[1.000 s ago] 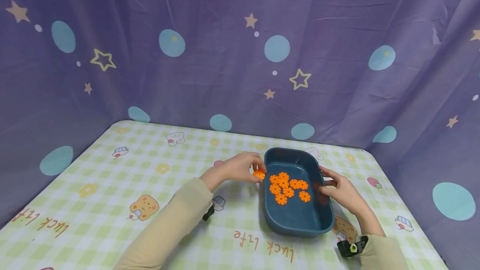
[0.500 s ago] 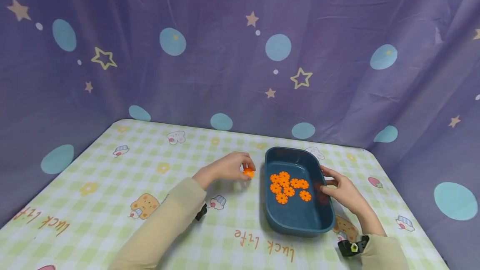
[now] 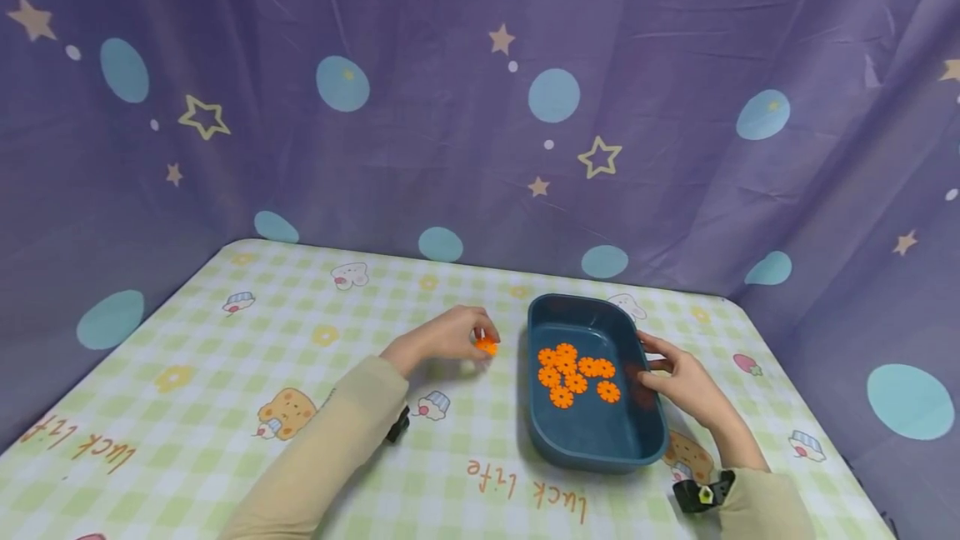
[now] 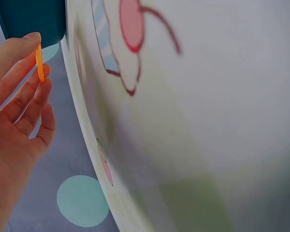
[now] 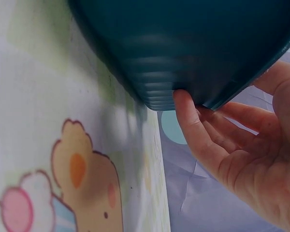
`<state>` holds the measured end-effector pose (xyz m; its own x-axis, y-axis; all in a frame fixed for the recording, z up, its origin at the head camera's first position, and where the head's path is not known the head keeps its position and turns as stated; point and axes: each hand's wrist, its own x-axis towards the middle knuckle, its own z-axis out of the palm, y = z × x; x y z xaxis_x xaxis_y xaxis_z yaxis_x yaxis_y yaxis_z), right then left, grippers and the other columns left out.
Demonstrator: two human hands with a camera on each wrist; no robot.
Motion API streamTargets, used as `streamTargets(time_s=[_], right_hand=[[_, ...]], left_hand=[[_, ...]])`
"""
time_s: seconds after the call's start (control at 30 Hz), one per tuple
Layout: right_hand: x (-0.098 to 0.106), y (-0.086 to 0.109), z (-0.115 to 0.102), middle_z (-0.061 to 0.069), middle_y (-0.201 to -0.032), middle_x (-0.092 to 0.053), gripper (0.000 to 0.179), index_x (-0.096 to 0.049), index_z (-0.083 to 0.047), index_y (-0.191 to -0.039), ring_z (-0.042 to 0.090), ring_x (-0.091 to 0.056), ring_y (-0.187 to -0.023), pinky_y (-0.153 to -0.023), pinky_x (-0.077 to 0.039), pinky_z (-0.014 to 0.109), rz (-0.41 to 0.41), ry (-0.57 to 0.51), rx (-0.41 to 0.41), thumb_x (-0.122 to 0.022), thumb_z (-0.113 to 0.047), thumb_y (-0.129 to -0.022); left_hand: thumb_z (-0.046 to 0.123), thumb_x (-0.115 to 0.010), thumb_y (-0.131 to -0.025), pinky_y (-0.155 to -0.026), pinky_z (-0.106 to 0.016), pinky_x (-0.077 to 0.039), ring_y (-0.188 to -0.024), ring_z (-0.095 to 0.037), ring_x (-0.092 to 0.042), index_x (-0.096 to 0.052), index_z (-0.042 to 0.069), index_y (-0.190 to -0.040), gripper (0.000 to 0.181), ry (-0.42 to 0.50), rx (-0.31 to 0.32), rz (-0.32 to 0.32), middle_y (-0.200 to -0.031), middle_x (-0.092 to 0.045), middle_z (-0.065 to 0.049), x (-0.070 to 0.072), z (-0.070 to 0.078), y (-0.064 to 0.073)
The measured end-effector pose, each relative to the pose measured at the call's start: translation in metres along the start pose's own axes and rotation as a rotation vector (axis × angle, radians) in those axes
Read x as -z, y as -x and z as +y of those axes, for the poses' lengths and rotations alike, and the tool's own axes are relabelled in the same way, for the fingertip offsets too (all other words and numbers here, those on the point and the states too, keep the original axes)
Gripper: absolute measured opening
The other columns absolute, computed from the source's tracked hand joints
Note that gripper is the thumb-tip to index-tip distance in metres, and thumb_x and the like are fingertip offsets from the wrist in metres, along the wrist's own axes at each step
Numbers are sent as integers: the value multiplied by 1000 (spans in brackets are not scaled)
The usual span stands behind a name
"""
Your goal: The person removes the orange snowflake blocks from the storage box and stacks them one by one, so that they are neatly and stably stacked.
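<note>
Between thumb and fingertips, my left hand [image 3: 448, 333] pinches an orange notched plastic disc [image 3: 487, 346]. In the left wrist view the disc [image 4: 40, 64] appears edge-on, thin and flat, with the outer fingers loosely bent below it. This hand is over the tablecloth, left of a dark blue-green rectangular plastic tub [image 3: 592, 462]. My right hand [image 3: 688, 383] grips the tub's right side, thumb at the rim. In the right wrist view its fingers [image 5: 186, 108] press the outer wall of the tub [image 5: 193, 53]. Several similar orange discs [image 3: 576, 382] lie in the tub, some overlapping.
A green-and-white checked tablecloth [image 3: 360, 473] with printed cartoon figures covers the table. A purple curtain [image 3: 420, 107] with stars and blue dots stands behind and at both sides. Dark straps [image 3: 703, 493] are worn at the wrists.
My left hand has moved left, away from the tub's left rim, carrying the orange disc. The right hand, the tub and the discs inside have kept their places.
</note>
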<state>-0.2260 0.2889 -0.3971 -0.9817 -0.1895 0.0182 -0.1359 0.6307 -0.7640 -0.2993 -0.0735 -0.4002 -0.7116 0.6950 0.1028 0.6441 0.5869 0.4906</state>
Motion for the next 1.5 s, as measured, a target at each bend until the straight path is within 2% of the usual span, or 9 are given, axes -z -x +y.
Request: streamTargets(time_s=[0.37, 0.77, 1.5], right_hand=[[-1, 0, 3, 24, -134, -41, 64, -33, -6, -140, 35, -54, -107, -81, -49, 39, 8, 12, 10, -62, -16, -84], [0, 1, -1, 25, -134, -41, 65, -32, -4, -141, 33, -55, -106, -81, -49, 39, 1, 14, 23, -62, -18, -84], [-1, 1, -1, 25, -133, -41, 65, -32, -4, -141, 34, -55, -105, -80, -49, 39, 3, 10, 28, -62, -17, -85]], left_hand=[[15, -74, -71, -74, -22, -47, -82, -12, -56, -69, 9, -100, 30, -24, 8, -36, -95, -60, 2, -3, -2, 0], [14, -74, -72, -71, -21, -46, -77, -9, -54, -71, 10, -96, 25, -101, 43, -69, -89, -60, 3, -5, -2, -1], [11, -73, -71, -69, -22, -43, -74, -9, -50, -72, 11, -95, 24, -98, 40, -97, -88, -57, 4, -4, -2, 0]])
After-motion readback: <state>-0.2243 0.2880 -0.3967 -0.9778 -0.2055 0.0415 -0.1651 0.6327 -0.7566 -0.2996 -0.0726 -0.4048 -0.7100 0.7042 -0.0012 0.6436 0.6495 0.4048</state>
